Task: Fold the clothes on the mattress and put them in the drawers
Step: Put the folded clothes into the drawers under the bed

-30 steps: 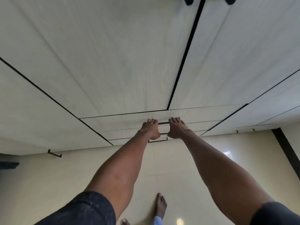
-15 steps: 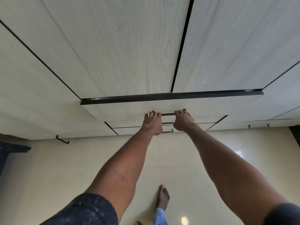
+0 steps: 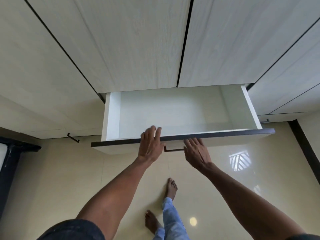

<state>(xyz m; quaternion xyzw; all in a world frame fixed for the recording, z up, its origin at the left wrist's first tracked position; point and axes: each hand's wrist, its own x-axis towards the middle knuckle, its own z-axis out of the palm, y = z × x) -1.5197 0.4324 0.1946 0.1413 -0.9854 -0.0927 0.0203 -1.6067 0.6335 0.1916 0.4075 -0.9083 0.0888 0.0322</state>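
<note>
Drawer [image 3: 180, 111] now open, hands released handle [image 3: 174, 149]

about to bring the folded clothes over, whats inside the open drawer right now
The drawer shows only its bare white bottom and walls; no clothes are visible. The left hand hides a small strip at the front edge, and the back lies under the wardrobe.

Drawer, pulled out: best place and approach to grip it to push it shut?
Take the dark handle on the drawer front, coming from the floor side; it is a centred bar with a gap behind. Left hand and right hand flank it.
</note>
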